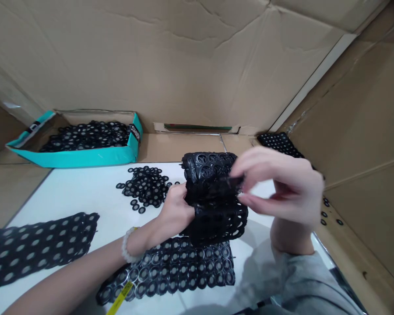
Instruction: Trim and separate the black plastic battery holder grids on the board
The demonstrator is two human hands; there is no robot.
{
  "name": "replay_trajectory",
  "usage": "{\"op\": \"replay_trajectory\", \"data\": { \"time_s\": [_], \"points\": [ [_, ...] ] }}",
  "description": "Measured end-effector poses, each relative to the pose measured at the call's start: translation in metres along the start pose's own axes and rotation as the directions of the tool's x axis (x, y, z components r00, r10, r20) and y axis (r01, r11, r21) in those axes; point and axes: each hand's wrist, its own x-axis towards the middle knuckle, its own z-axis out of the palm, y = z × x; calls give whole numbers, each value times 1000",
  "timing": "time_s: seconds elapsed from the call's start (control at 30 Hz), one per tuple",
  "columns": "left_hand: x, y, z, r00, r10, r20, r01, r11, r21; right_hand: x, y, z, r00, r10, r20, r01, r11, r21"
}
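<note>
Right hand (pixel 282 188) blurred; I can't make out its pinched black piece (pixel 233 182). Left hand (pixel 177 208): fingertips hidden by black sheet (pixel 216 225). Dotted strip (pixel 42 243) cropped at left.

At the centre of the frame, the curved sheet (pixel 215 214) is showing black with rows of rings. At lower left, a flat sheet (pixel 42 245) is displaying pale grey dots on black. The box (pixel 82 159) at middle left is showing turquoise, and the surface (pixel 68 188) is showing white.

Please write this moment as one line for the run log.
left hand: holds black perforated sheet | right hand: pinches black material, blurred | nearby: loose black rings, turquoise box
</note>
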Motion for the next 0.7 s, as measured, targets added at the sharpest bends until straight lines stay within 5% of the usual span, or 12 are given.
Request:
{"op": "replay_trajectory", "data": {
  "time_s": [0.1, 0.2, 0.3, 0.43, 0.7],
  "points": [
    [0, -2, 0, 1000, 8, 2, -8, 1000, 12, -2, 4, -3, 997, 50, -58, -31, 957, 287],
    [-2, 0, 0, 1000, -24, 9, 24, 999, 23, 1, 13, 3, 981, 178, -84, -181, 983, -30],
    [-4, 4, 1, 999, -50, 21, 49, 998, 30, 5, 19, 10, 983, 184, 5, -174, 938, -301],
    [-4, 3, 1, 997, -71, 27, 69, 996, 48, 5, 21, 12, 981, 182, 67, -142, 910, -389],
    [-2, 6, 1, 997, -78, 17, 78, 997, 20, 0, 14, 7, 997, 53, -50, -69, 902, -427]
  ]
}}
